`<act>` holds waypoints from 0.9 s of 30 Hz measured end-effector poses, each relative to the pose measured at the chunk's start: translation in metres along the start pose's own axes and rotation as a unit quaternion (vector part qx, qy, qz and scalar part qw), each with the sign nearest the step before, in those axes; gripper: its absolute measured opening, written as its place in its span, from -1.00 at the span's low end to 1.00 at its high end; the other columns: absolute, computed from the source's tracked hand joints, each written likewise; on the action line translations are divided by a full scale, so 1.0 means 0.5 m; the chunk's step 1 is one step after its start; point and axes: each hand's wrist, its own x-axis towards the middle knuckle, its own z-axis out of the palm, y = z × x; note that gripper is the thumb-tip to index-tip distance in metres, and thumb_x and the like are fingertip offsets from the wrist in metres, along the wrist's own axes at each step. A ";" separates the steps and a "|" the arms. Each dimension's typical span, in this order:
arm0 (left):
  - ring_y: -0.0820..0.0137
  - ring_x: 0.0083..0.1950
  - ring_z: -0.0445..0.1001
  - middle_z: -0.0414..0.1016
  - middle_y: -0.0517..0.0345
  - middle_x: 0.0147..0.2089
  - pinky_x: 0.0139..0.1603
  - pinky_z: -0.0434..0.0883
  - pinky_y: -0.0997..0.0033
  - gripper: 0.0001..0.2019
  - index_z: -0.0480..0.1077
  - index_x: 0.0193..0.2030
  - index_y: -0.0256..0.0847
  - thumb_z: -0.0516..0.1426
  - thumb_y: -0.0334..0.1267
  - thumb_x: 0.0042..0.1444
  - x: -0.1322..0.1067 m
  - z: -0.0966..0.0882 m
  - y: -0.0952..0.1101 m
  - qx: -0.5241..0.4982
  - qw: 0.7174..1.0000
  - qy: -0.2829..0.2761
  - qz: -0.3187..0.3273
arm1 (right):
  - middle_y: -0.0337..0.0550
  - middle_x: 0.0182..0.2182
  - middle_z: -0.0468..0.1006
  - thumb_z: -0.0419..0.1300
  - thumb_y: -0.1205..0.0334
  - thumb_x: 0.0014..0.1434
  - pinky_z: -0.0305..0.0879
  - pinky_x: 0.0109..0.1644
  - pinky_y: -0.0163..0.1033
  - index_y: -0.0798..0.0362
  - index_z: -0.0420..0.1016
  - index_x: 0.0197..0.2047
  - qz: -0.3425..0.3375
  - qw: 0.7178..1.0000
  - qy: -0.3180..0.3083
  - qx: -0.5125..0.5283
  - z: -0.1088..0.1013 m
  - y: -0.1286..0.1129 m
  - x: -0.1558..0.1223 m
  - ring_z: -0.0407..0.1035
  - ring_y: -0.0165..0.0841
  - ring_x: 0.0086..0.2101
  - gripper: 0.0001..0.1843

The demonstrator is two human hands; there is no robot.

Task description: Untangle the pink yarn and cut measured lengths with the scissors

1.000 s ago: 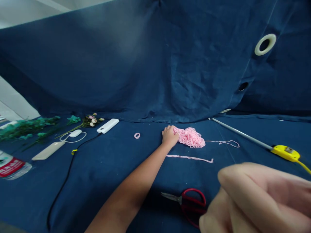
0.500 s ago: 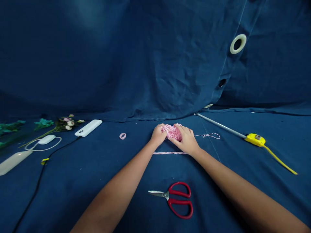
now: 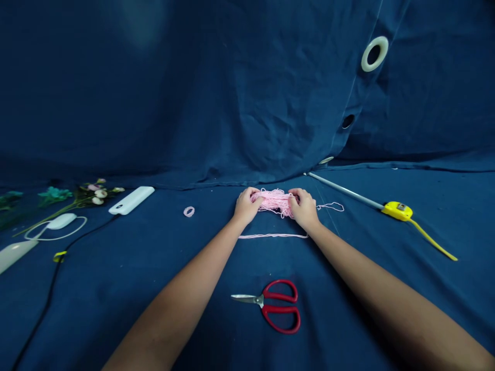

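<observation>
Scissors: Nearest of the objects, red-handled scissors (image 3: pixel 280 306) lay flat on the dark blue cloth (image 3: pixel 162 257), shut, with the steel blade pointing left; no writing could be made out on them.

Loose strand: A straight length of pink yarn (image 3: pixel 273 236) lay just in front of the hands, apart from the bundle.

Left hand: The left hand (image 3: pixel 245 206) was curled, fingers closed over the left end of the bundle and holding it.

Right hand: The right hand (image 3: pixel 304 208) mirrored it, curled and holding the right end, with its fingers partly hiding the yarn.

Pink yarn: The pink yarn bundle (image 3: pixel 274 202) was a tangled mass between the hands, resting at or just above the cloth; the pictures did not settle which. A thin tail (image 3: pixel 330 206) trailed right from it.

Right side: Farther right, a silver rod (image 3: pixel 344 190) ran into a yellow casing (image 3: pixel 396 210) with a yellow cord (image 3: pixel 433 239); a small mark on the casing was too small to read.

Left side: A small pink loop (image 3: pixel 189 212) lay left of the hands. Beyond it were a white oblong device (image 3: pixel 131 200), a white computer mouse (image 3: pixel 61 221), a black cable (image 3: pixel 46 304) and artificial flowers (image 3: pixel 95 195). A pale white bar (image 3: pixel 15 255) was cut off by the frame edge.

Far: The blue cloth rose as a backdrop, with a white grommet (image 3: pixel 374 53).
</observation>
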 end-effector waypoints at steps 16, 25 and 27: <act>0.16 0.05 0.51 0.61 0.09 -0.05 0.12 0.38 0.17 -0.78 0.45 -0.15 -0.09 0.13 -0.47 0.13 -0.007 -0.011 0.017 0.129 0.990 0.039 -0.030 | -0.04 -0.29 0.61 0.32 0.05 0.09 0.27 0.06 0.08 -0.01 0.49 -0.13 0.050 0.993 -0.005 -0.106 -0.003 -0.009 -0.007 0.48 -0.05 -0.22 -0.70; 0.04 0.31 0.36 0.49 0.00 0.26 0.35 0.24 0.09 -0.51 0.42 0.24 -0.06 0.29 -0.24 0.15 -0.030 0.001 0.057 0.179 0.963 -0.084 0.182 | -0.15 -0.07 0.71 0.18 0.36 0.09 0.45 0.01 -0.16 -0.03 0.53 0.14 -0.069 0.981 -0.071 0.167 -0.021 -0.034 -0.014 0.59 -0.22 -0.13 -0.49; 0.05 0.28 0.38 0.54 -0.01 0.18 0.34 0.24 0.10 -0.66 0.50 0.10 -0.09 0.26 -0.26 0.17 -0.028 0.005 0.055 0.190 0.957 -0.107 0.192 | -0.16 -0.03 0.70 0.15 0.37 0.15 0.44 0.10 -0.14 -0.04 0.51 0.14 -0.110 0.973 -0.100 0.179 -0.021 -0.040 -0.019 0.59 -0.21 -0.05 -0.52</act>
